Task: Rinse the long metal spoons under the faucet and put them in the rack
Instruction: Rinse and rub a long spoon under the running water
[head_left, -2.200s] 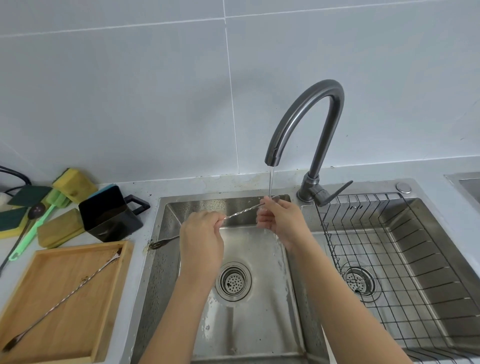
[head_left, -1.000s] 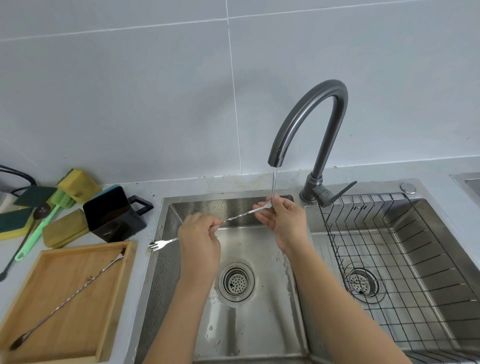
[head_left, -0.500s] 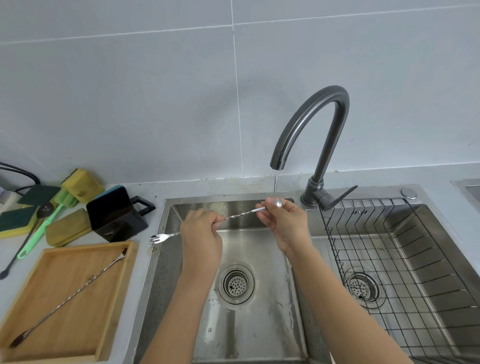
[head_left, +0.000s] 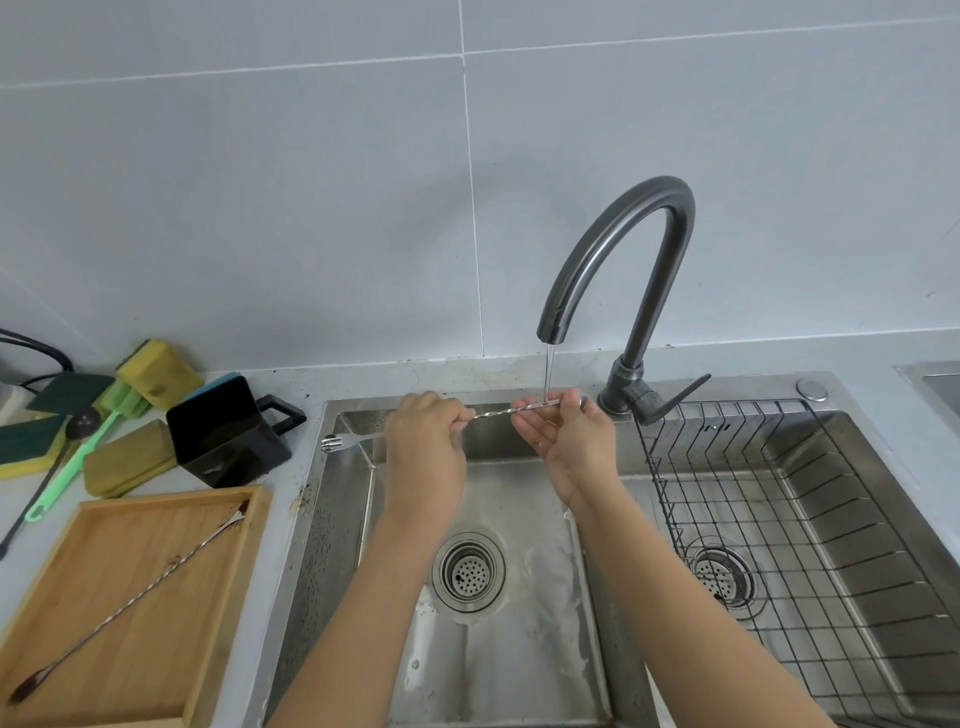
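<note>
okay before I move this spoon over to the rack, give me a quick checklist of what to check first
1. Water hitting the spoon: ok. The stream from the faucet lands on the held bar spoon near its right end.
2. Grip: ok. The left hand is closed on the twisted shaft; the right hand holds the other end.
3. Whole length rinsed: cannot tell. The forked end sticks out left, away from the stream.
4. Wire rack has room: ok, nothing lies in it.
5. Spoons left: not ok. A second bar spoon with dark residue at both ends lies in the wooden tray.
</note>
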